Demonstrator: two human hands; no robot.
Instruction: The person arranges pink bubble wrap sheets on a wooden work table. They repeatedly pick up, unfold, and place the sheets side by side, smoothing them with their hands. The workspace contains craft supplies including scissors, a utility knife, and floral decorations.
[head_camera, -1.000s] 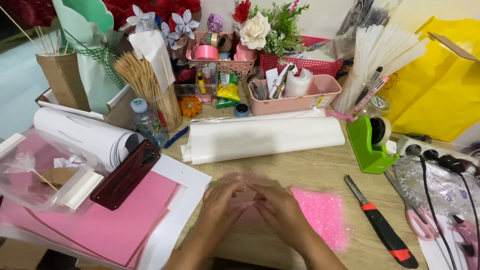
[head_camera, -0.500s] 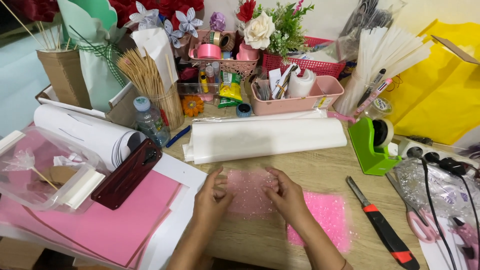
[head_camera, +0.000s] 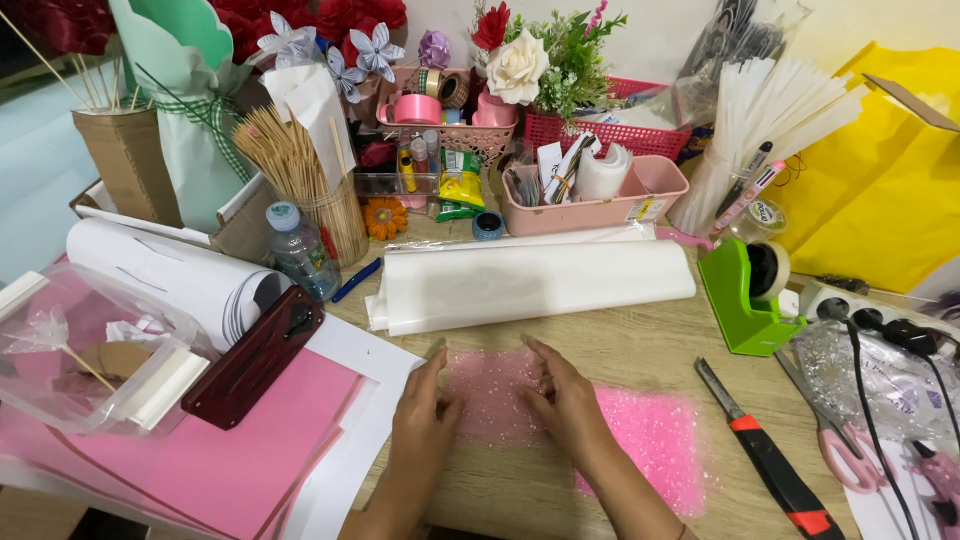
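While flat on the wooden table (head_camera: 620, 340), both hands press a thin pink dotted mesh sheet (head_camera: 490, 395) seen from the head camera. Left hand (head_camera: 422, 425) open, fingers together and stretched forward, palm down on the left edge of the sheet, gripping nothing. Right hand (head_camera: 565, 400) likewise open and flat, fingertips on the sheet's right part, thumb angled toward the middle, gripping nothing. Sheet lying near the table's front edge, between the two hands, pale and see-through over the wood. Just beside the right wrist, a denser bright pink glittery patch (head_camera: 655, 450), touching or overlapping the pale sheet; cannot tell which. Right of that, a red-and-black utility knife (head_camera: 765, 455) lying slantwise, and pink-handled scissors (head_camera: 835, 450) farther right. Behind the hands, a folded stack of white paper (head_camera: 530, 280) lying crosswise. Green tape dispenser (head_camera: 750, 295) standing right of the stack. Left of the hands, pink card sheets (head_camera: 220, 460) on white paper, with a dark red case (head_camera: 255, 355) resting on them and a roll of white paper (head_camera: 170, 275) behind it. Clear plastic box (head_camera: 90, 350) at far left. Small water bottle (head_camera: 300, 250) beside a jar of wooden skewers (head_camera: 300, 170). Pink tray (head_camera: 600, 200) of small supplies at the back, artificial flowers (head_camera: 520, 60) above it.
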